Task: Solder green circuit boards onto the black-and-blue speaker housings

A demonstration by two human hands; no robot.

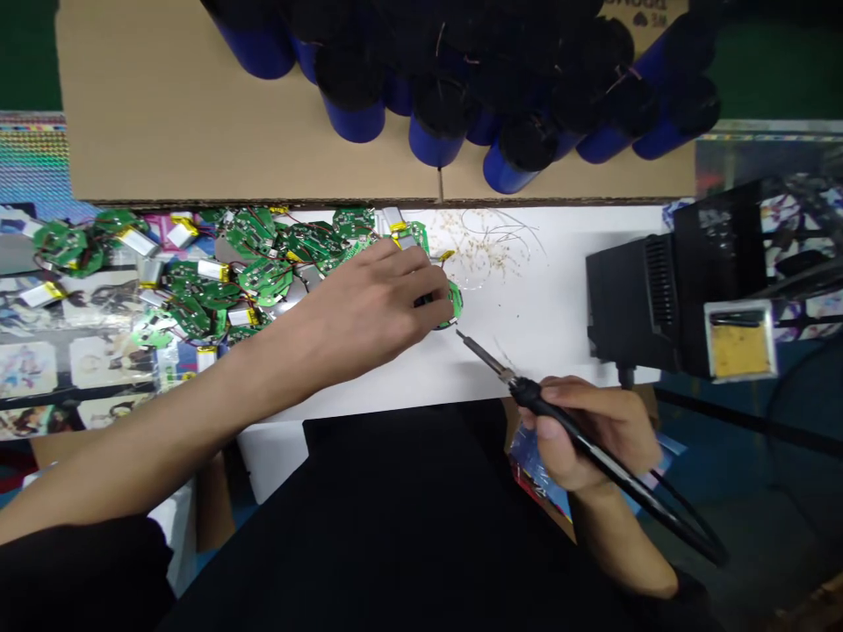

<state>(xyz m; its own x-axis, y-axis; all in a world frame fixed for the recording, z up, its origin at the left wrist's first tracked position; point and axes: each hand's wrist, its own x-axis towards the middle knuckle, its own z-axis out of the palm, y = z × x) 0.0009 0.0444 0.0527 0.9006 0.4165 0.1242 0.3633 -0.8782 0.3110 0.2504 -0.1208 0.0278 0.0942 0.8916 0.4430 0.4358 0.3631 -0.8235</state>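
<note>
a circuit board is partly covered by the left hand (its fingers' grip cannot be told); nearby, a soldering iron is grasped in the right hand.

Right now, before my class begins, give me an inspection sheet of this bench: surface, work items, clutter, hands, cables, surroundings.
Surface: white worktop, partly covered.
Work items: soldering iron, its tip just short of a green circuit board; more boards piled leftward.
Clutter: thin wires and yellowish specks.
Hands: left hand over that board, grip hidden; right hand holds the iron.
Cables: black cable at right, ends unclear.
Surroundings: blue cylinders on cardboard; black box at right.
</note>
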